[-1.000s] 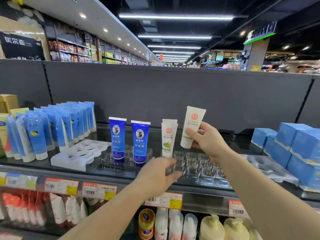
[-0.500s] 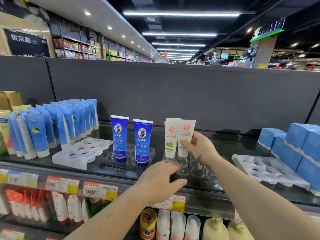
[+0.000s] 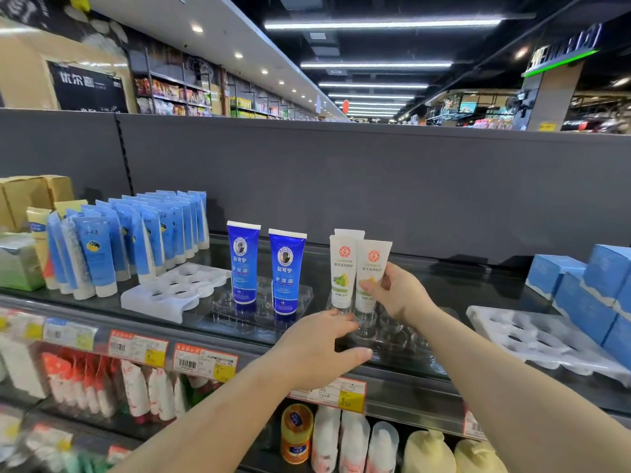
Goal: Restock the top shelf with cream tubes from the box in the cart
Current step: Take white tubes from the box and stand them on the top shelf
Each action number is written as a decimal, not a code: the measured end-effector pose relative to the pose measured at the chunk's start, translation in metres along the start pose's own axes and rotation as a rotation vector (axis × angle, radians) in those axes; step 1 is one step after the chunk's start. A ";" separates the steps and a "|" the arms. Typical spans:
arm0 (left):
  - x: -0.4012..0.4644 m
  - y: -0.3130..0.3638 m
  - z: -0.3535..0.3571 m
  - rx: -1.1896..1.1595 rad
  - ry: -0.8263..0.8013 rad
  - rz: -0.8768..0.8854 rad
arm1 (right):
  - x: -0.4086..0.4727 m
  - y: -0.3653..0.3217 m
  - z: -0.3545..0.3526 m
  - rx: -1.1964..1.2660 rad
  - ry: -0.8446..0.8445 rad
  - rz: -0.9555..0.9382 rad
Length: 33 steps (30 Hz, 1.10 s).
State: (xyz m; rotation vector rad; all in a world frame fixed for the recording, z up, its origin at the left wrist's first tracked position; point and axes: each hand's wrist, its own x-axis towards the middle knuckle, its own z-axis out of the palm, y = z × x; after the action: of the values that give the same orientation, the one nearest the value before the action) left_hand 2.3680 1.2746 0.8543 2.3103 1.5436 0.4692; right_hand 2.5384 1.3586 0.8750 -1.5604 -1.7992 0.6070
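I am holding a white cream tube with a red round logo (image 3: 370, 268) in my right hand (image 3: 397, 291), thumb and fingers pinching its lower body, cap end down. The tube is standing upright over the clear plastic tray of round cup slots (image 3: 392, 331) on the dark glass top shelf (image 3: 444, 285); whether its cap is seated in a slot I cannot tell. It is touching a matching white tube with a green fruit picture (image 3: 341, 271), which is standing in the tray just to its left, with another white tube edge showing behind. My left hand (image 3: 317, 349) is resting on the tray's front left corner, fingers stretched forward and loosely spread, holding nothing. Left of the tray, two dark blue tubes with portrait labels (image 3: 264, 268) are standing upright in another clear tray. Further left from the tray are a white moulded holder (image 3: 174, 291) and rows of light blue tubes (image 3: 136, 240). Right of the tray, light blue cartons (image 3: 587, 288) are sitting stacked.
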 end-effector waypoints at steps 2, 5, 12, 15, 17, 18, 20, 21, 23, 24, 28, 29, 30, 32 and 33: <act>0.001 0.002 -0.001 0.008 -0.008 -0.020 | 0.000 0.001 0.001 -0.014 0.000 0.002; 0.000 0.006 -0.003 -0.021 -0.018 -0.063 | 0.000 0.002 0.001 -0.020 -0.009 0.001; -0.006 0.021 -0.013 -0.143 -0.023 -0.174 | 0.000 0.003 -0.009 -0.079 -0.058 0.004; -0.018 0.032 -0.017 -0.133 0.029 -0.165 | -0.018 -0.001 -0.025 -0.065 0.049 0.018; -0.034 0.036 -0.021 -0.137 0.091 -0.148 | -0.041 -0.007 -0.034 -0.108 0.123 0.002; -0.045 0.035 -0.024 -0.128 0.122 -0.142 | -0.055 -0.012 -0.037 -0.132 0.137 -0.026; -0.071 0.028 -0.030 -0.088 0.175 -0.160 | -0.086 -0.027 -0.034 -0.216 0.111 -0.097; -0.085 0.021 -0.033 -0.066 0.200 -0.193 | -0.103 -0.039 -0.029 -0.260 0.084 -0.139; -0.118 0.004 -0.038 -0.017 0.237 -0.298 | -0.136 -0.065 -0.008 -0.290 0.012 -0.210; -0.137 -0.008 -0.042 0.019 0.248 -0.354 | -0.152 -0.080 0.008 -0.299 -0.022 -0.257; -0.228 -0.079 -0.059 0.194 0.248 -0.558 | -0.195 -0.138 0.104 -0.426 -0.131 -0.492; -0.258 -0.098 -0.065 0.234 0.255 -0.617 | -0.206 -0.156 0.132 -0.461 -0.167 -0.518; -0.290 -0.119 -0.071 0.266 0.271 -0.669 | -0.216 -0.173 0.165 -0.488 -0.210 -0.532; -0.358 -0.154 -0.092 0.309 0.298 -0.764 | -0.239 -0.215 0.230 -0.480 -0.283 -0.560; -0.391 -0.168 -0.103 0.328 0.304 -0.812 | -0.251 -0.238 0.261 -0.459 -0.313 -0.581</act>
State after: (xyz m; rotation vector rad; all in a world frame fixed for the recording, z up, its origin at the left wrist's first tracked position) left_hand 2.0434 0.9817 0.8366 1.6116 2.6689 0.3668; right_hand 2.2005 1.0914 0.8266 -1.1445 -2.6268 0.1632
